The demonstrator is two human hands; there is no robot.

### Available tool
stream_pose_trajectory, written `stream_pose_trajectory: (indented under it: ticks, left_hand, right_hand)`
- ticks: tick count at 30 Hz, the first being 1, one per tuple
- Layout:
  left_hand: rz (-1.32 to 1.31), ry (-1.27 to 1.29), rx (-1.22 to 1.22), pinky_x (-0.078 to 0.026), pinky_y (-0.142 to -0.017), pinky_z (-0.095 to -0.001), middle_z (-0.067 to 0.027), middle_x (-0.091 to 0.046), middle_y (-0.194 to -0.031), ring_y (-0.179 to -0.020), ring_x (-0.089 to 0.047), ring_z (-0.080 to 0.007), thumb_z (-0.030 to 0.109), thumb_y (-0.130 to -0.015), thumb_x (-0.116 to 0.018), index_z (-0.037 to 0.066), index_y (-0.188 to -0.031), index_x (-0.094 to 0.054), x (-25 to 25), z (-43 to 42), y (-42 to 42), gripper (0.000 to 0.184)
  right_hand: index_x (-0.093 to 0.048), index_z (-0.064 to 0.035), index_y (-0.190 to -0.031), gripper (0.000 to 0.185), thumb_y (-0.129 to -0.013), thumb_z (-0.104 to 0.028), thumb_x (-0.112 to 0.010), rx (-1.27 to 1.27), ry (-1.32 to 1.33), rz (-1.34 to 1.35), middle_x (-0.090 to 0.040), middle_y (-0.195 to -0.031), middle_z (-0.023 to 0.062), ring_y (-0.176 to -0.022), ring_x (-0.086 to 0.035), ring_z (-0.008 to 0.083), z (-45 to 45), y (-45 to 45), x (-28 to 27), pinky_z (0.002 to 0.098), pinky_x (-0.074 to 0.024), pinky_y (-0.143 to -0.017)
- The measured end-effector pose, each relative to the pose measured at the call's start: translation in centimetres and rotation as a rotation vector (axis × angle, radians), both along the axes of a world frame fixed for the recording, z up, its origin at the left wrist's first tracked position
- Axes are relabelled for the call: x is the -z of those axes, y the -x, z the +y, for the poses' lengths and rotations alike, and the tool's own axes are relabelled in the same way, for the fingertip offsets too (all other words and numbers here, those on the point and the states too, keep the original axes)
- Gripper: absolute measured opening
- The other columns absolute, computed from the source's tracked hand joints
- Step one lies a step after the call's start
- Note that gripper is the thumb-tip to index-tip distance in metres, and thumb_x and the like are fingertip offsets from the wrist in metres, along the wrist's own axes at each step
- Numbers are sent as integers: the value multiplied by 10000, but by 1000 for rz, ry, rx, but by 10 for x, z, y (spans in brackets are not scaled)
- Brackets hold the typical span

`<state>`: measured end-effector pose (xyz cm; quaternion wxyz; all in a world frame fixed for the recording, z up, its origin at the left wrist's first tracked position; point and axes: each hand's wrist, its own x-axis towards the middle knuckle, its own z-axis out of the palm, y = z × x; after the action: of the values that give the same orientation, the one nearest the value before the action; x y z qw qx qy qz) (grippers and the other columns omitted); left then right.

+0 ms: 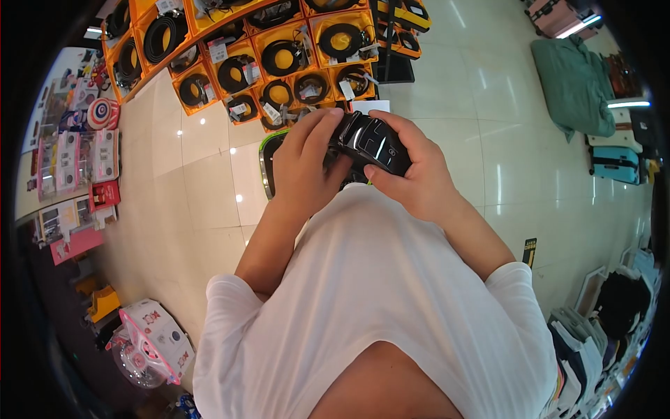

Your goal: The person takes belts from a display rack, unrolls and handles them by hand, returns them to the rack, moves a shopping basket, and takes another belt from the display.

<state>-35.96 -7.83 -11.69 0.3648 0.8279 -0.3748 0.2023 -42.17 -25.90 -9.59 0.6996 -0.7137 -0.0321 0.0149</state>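
Observation:
In front of my chest I hold a glossy black belt, apparently coiled, with pale lines on its face. My right hand grips its right side, the thumb on the near edge and the fingers around the far edge. My left hand closes on its left end, the fingers bent over the top, and that end is partly hidden. Below my hands a dark object with a bright green rim shows in part; I cannot make out what it is.
Ahead stands a rack of orange boxes with coiled black belts. Packaged goods line the left, and a pink-and-white box sits lower left. At right are a green cover, a blue suitcase and folded clothes.

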Motion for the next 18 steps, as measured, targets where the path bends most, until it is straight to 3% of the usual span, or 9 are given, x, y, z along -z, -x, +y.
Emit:
stream_pose_trajectory:
  ticks: [7, 9, 10, 12, 15, 18]
  left_hand:
    - [319, 137, 79, -461, -920, -351, -201, -521, -1264, -1126, -553, -338, -37, -698, -650, 15, -1268, -474, 3, 5, 11, 599]
    - [517, 231, 117, -396, -998, -358, -178, -500, -1299, -1211, -497, -304, -10, -742, -640, 11, -1298, -451, 8, 8, 13, 588]
    - [517, 231, 117, -396, -998, -358, -178, -500, -1299, -1211, -497, -304, -10, -742, -640, 11, -1298, -451, 10, 7, 13, 588]
    - [752, 473, 259, -361, -1032, -370, -167, -462, -1333, -1247, -454, -271, 52, -791, -637, 9, -1348, -394, 12, 7, 13, 609]
    - [962, 540, 296, -349, -1043, -370, -175, -415, -1367, -1255, -429, -252, 124, -830, -633, -2, -1392, -325, 1, 2, 18, 653]
    - [878, 504, 195, -360, -1029, -346, -178, -413, -1362, -1231, -442, -236, 171, -843, -636, -5, -1416, -279, -5, -13, 24, 697]
  right_hand:
    - [-467, -52, -1304, 599, -758, -114, -704, 73, 204, -114, -609, -1116, 144, -980, -617, 279, 5, 2, 9, 350, -492, -839]
    - [-468, -53, -1303, 598, -758, -123, -703, 77, 233, -101, -610, -1116, 147, -979, -617, 289, 5, 3, 10, 357, -494, -838]
    - [-467, -52, -1302, 598, -757, -130, -701, 83, 258, -116, -610, -1115, 151, -981, -617, 295, 5, 3, 12, 362, -495, -835]
    - [-466, -50, -1301, 599, -756, -138, -700, 88, 283, -128, -610, -1115, 155, -982, -616, 301, 5, 5, 14, 367, -497, -832]
    - [-473, -43, -1287, 605, -740, -144, -711, 98, 347, -159, -612, -1082, 161, -961, -612, 325, 8, 6, 15, 383, -502, -805]
    - [-467, -46, -1284, 631, -717, -147, -724, 93, 448, -231, -616, -1029, 158, -917, -609, 341, 9, 7, 18, 403, -501, -767]
